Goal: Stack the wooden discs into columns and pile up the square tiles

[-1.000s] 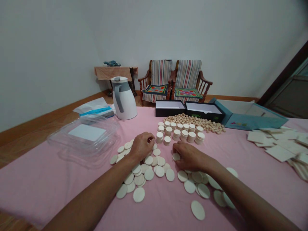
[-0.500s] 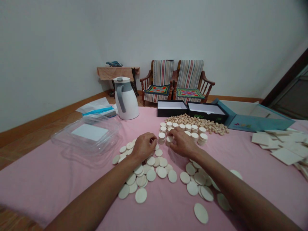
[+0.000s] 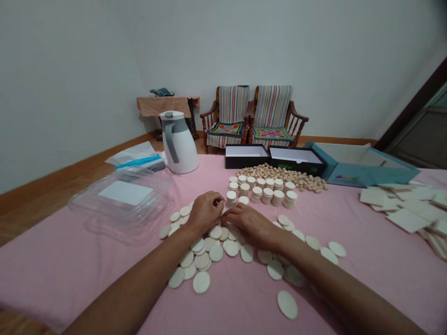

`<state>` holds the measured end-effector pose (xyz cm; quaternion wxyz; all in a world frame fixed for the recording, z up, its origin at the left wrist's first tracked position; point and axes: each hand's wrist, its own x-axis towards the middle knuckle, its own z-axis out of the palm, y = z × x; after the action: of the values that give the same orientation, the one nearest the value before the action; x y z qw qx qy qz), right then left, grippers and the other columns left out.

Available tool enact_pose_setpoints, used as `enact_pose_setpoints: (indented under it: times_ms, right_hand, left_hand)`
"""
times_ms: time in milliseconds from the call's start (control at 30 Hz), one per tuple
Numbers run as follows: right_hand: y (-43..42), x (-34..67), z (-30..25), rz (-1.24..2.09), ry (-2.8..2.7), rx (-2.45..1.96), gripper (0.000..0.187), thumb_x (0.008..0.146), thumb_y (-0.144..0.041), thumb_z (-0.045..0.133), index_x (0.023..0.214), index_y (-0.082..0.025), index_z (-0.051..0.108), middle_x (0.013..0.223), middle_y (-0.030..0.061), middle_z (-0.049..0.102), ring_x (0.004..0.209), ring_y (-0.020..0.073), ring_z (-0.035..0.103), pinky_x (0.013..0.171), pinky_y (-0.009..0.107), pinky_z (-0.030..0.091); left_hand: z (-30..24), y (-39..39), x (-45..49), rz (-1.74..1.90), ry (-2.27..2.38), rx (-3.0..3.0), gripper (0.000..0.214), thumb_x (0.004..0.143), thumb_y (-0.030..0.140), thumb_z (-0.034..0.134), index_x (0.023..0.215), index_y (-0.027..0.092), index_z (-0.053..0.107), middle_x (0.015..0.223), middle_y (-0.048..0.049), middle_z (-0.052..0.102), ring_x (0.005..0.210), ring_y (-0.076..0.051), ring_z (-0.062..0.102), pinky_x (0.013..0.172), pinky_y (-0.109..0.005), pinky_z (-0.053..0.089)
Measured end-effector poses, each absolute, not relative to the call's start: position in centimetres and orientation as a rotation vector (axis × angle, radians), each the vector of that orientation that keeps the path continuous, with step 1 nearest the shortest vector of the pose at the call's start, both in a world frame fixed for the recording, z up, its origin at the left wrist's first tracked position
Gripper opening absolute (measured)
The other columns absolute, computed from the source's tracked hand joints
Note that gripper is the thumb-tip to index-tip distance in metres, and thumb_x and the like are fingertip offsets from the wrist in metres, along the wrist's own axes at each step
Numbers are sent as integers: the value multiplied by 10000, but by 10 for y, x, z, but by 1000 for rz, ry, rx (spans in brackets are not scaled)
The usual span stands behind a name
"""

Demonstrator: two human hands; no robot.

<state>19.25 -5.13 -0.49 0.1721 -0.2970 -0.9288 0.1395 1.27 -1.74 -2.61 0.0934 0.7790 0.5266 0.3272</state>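
My left hand (image 3: 207, 211) is curled over the back of a loose heap of round wooden discs (image 3: 201, 260). Its fingers are bent together, and whatever they hold is hidden. Beside it, my right hand (image 3: 249, 224) reaches in from the right, palm down. Its fingertips are drawn together low at the heap, close to the left fingers, and what lies under them cannot be made out. Just beyond both hands stand short stacks of wooden discs (image 3: 267, 195) in rows. A low stack (image 3: 243, 200) stands in the front row, just behind my right hand.
Small wooden pieces (image 3: 289, 177) lie behind the stacks, before two black box trays (image 3: 247, 156) and a blue box (image 3: 370, 170). Square wooden boards (image 3: 408, 209) are at right. Clear plastic containers (image 3: 122, 197) and a white jug (image 3: 179, 144) stand left. More discs (image 3: 287, 304) lie near my right forearm.
My right hand has moved left and toward me, from the front row of stacks down to the loose discs. A low stack now shows where it was. My left hand has hardly moved.
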Motion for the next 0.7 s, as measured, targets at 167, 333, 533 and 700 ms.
enact_pose_setpoints:
  times_ms: [167,333,533,700]
  right_hand:
    - [-49,188,-12,327,-2694,-878,273,883,-107,449,1061,-209,629,1057,58,617,1004,183,506,858,302,383]
    - [-55,201,-1,314,-2699,-1224,259,791,-71,492,993,-162,625,988,91,587,886,187,539,696,268,380]
    - [-52,214,3,525,-2715,-1244,294,764,-77,513,1007,-190,634,992,76,581,805,146,547,654,247,349]
    - [-45,217,4,454,-2547,-1288,177,761,-61,477,814,-137,628,846,71,608,746,139,525,639,245,341]
  left_hand:
    - [-26,-18,13,973,1570,2317,148,765,142,535,770,174,680,758,-16,668,679,-126,585,643,-228,435]
    - [-24,-19,14,969,1558,2317,140,774,154,545,788,176,682,760,-17,664,679,-127,584,635,-226,426]
    - [-25,-18,13,958,1544,2317,140,778,154,545,792,171,683,772,-22,665,692,-131,587,641,-228,428]
    - [-25,-18,13,953,1550,2320,143,771,146,547,800,173,684,772,-21,664,691,-129,586,644,-227,427]
